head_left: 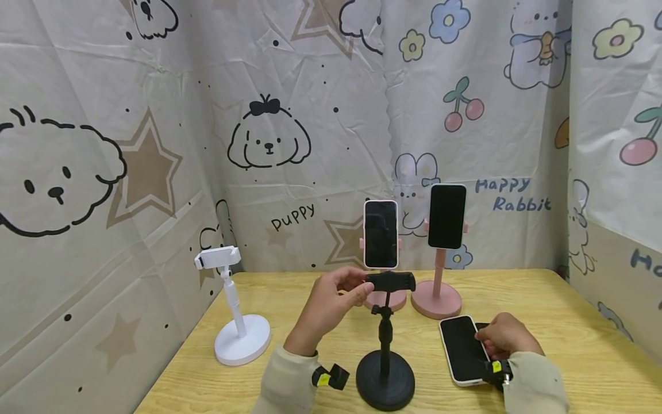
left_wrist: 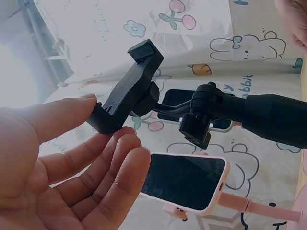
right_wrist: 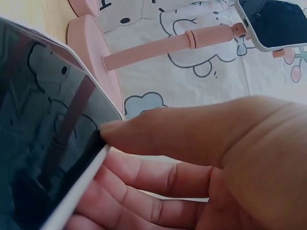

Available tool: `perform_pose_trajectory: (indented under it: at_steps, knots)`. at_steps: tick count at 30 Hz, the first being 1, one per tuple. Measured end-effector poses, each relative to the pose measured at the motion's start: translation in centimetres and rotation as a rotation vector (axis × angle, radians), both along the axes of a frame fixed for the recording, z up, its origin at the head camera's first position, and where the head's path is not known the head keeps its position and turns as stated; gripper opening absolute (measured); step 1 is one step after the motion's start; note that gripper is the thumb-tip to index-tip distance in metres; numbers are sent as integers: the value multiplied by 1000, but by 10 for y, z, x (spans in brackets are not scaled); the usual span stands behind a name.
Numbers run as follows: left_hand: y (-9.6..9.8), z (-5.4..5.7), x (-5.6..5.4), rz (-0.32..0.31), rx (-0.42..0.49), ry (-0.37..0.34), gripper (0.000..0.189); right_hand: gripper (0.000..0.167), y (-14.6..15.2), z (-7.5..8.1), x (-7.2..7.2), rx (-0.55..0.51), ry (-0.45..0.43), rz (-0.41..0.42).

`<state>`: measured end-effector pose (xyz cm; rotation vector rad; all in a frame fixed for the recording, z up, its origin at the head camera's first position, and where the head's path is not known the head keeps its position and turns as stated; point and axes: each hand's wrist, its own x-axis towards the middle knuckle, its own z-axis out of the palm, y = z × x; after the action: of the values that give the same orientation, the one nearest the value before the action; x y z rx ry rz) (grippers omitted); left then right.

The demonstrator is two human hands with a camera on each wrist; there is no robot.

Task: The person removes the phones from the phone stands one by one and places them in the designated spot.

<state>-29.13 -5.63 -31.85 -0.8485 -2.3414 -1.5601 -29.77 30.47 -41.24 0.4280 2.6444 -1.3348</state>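
My left hand [head_left: 331, 302] pinches one end of the black clamp [head_left: 390, 282] on top of a black phone stand [head_left: 385, 379]. In the left wrist view, the thumb lies on the clamp's end with fingertips beneath; nothing sits in the clamp [left_wrist: 132, 86]. To the right, a phone in a white case [head_left: 462, 351] is low over the table, screen up. My right hand [head_left: 509, 333] pinches its right edge. The right wrist view has the thumb on the edge of the screen [right_wrist: 43, 120], fingers below the white rim.
Behind the black stand are two pink stands, one holding a pink-cased phone [head_left: 381, 234], the other a white-cased phone [head_left: 447, 217]. A white stand [head_left: 243, 339] with a bare holder is at the left. Patterned curtains [head_left: 289, 230] enclose the wooden table [head_left: 300, 391].
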Motion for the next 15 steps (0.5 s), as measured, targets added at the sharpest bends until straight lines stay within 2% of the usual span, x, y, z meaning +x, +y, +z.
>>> perform_pose_trajectory:
  at_steps: [8, 15]
  knots:
    - [-1, 1, 0, -9, 7, 1, 24, 11, 1, -3, -4, 42, -33, -33]
    - [-1, 1, 1, -6, 5, -2, 23, 11, 0, -3, -3, 75, -19, -16]
